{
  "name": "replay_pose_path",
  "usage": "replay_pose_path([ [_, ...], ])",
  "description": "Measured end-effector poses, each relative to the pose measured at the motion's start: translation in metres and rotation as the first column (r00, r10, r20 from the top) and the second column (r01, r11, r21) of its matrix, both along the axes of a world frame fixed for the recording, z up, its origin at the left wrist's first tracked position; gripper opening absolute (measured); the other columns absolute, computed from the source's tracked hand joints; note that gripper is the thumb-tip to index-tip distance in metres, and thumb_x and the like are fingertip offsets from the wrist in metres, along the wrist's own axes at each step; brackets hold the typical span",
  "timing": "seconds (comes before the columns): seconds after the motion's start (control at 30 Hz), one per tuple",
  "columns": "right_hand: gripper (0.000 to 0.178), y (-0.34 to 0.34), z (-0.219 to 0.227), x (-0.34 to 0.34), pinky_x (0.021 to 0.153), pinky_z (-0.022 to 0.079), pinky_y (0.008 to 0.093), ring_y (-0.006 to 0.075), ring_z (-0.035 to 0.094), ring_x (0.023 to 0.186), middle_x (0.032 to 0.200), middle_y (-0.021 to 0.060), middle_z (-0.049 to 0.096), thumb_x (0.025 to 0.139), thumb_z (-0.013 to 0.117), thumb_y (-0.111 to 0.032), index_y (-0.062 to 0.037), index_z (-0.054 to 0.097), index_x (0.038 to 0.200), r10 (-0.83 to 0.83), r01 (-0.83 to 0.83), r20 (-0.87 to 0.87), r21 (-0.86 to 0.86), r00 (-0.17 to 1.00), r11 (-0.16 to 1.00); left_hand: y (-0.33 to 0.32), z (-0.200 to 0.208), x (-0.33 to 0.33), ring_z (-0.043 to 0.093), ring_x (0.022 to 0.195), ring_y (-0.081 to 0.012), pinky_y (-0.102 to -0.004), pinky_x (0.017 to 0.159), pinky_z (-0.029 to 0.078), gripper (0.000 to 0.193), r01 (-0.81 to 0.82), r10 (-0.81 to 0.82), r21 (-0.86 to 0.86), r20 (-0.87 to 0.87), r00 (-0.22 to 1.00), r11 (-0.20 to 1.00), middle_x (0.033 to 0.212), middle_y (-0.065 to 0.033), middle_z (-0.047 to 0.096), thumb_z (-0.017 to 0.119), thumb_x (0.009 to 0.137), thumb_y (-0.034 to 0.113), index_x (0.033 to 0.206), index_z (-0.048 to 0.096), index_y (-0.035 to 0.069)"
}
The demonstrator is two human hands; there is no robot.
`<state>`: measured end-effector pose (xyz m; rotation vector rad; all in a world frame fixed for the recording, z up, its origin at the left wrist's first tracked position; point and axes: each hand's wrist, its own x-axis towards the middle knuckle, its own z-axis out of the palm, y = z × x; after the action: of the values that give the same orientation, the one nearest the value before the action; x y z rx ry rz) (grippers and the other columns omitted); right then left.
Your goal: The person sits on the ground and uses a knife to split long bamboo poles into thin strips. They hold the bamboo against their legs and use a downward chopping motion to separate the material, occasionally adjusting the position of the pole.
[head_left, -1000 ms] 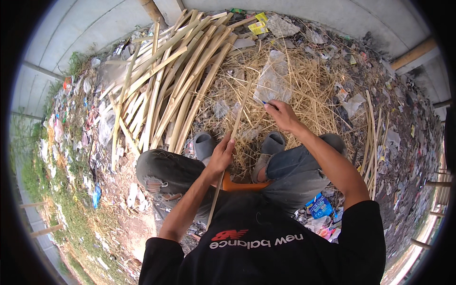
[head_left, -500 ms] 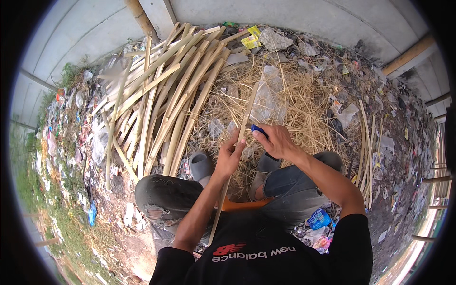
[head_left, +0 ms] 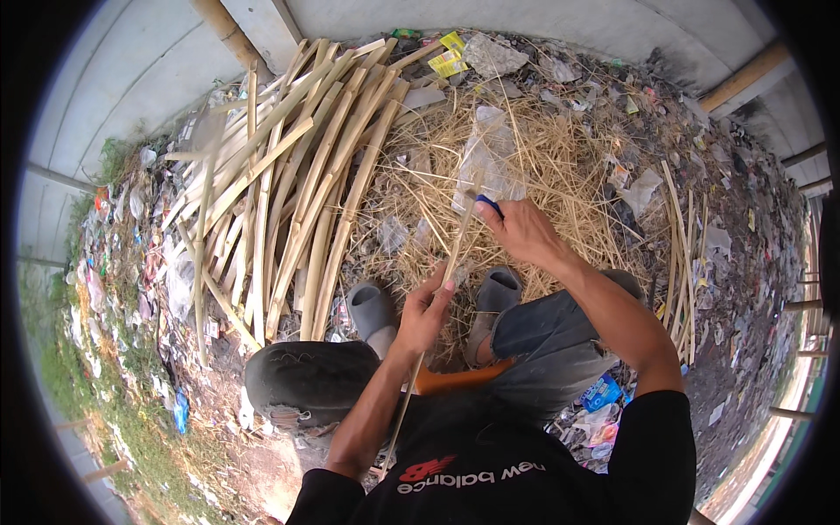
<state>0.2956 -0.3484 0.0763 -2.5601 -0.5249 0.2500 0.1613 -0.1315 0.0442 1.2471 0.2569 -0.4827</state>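
Observation:
A long, thin bamboo strip [head_left: 458, 238] slants from beside my body out toward the straw in front of me. My left hand [head_left: 423, 317] is closed around its middle, thumb laid along it. Near the strip's far end, my right hand [head_left: 527, 231] grips a blue-handled knife [head_left: 486, 206]. Its blade lies against the strip or just over it; the exact contact is too small to tell. Most of the handle is hidden in the right fingers.
A large heap of split bamboo slats [head_left: 306, 184] lies ahead on the left. Loose straw-like shavings [head_left: 560, 192] spread beneath my hands. Several thin strips [head_left: 682, 262] lie to the right. Litter covers the ground, and a grey wall [head_left: 595, 22] with bamboo posts stands behind.
My right hand and the knife have slid away from me along the strip, toward its far end. The left hand keeps its grip, slightly lower in the view.

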Motion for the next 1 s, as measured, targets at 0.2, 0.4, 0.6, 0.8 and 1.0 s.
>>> replay_pose_path([
  [0.2, 0.070, 0.012, 0.003, -0.039, 0.050, 0.047, 0.0481, 0.0390, 0.058, 0.048, 0.049, 0.0162, 0.053, 0.105, 0.047, -0.061, -0.0018, 0.064, 0.072, 0.201, -0.210, 0.128, 0.067, 0.971, 0.975, 0.007, 0.009, 0.013, 0.036, 0.055, -0.0001, -0.0215, 0.048, 0.028, 0.054, -0.051, 0.052, -0.051, 0.010, 0.999, 0.997, 0.071, 0.0103, 0.043, 0.057, 0.109, 0.026, 0.158, 0.043, 0.009],
  [0.4, 0.068, 0.022, 0.030, -0.016, 0.051, 0.048, 0.0493, 0.0408, 0.061, 0.052, 0.051, 0.0183, 0.056, 0.103, 0.050, -0.062, -0.0026, 0.064, 0.072, 0.221, -0.217, 0.034, -0.094, 0.975, 0.972, 0.013, 0.020, 0.014, 0.038, 0.055, -0.0008, -0.0222, 0.049, 0.030, 0.056, -0.085, 0.084, 0.008, 0.051, 0.995, 0.996, 0.071, 0.0085, 0.047, 0.060, 0.108, 0.027, 0.156, 0.045, 0.002],
  [0.6, 0.069, 0.035, 0.040, -0.013, 0.054, 0.051, 0.0515, 0.0430, 0.064, 0.054, 0.053, 0.0197, 0.058, 0.103, 0.049, -0.063, -0.0025, 0.066, 0.074, 0.227, -0.213, 0.103, -0.132, 0.968, 0.968, 0.019, 0.022, 0.011, 0.040, 0.057, -0.0012, -0.0219, 0.051, 0.032, 0.054, -0.099, 0.094, 0.046, 0.110, 0.989, 0.994, 0.071, 0.0087, 0.048, 0.061, 0.107, 0.027, 0.156, 0.047, 0.007],
  [0.8, 0.067, 0.041, 0.044, -0.007, 0.058, 0.054, 0.0518, 0.0442, 0.068, 0.061, 0.060, 0.0216, 0.065, 0.101, 0.051, -0.062, -0.0022, 0.071, 0.078, 0.291, -0.260, 0.120, -0.226, 0.949, 0.939, 0.027, 0.019, 0.003, 0.041, 0.058, -0.0011, -0.0231, 0.052, 0.034, 0.053, -0.102, 0.081, 0.148, 0.141, 0.987, 0.984, 0.071, 0.0087, 0.050, 0.062, 0.106, 0.026, 0.155, 0.050, 0.009],
  [1.0, 0.070, 0.055, 0.044, -0.017, 0.055, 0.055, 0.0495, 0.0425, 0.067, 0.057, 0.055, 0.0206, 0.062, 0.101, 0.049, -0.065, -0.0028, 0.071, 0.075, 0.336, -0.300, 0.215, -0.182, 0.917, 0.936, 0.029, 0.021, 0.002, 0.040, 0.058, -0.0018, -0.0238, 0.053, 0.034, 0.053, -0.198, 0.166, 0.132, 0.220, 0.961, 0.971, 0.069, 0.0077, 0.050, 0.062, 0.106, 0.028, 0.155, 0.050, 0.011],
])
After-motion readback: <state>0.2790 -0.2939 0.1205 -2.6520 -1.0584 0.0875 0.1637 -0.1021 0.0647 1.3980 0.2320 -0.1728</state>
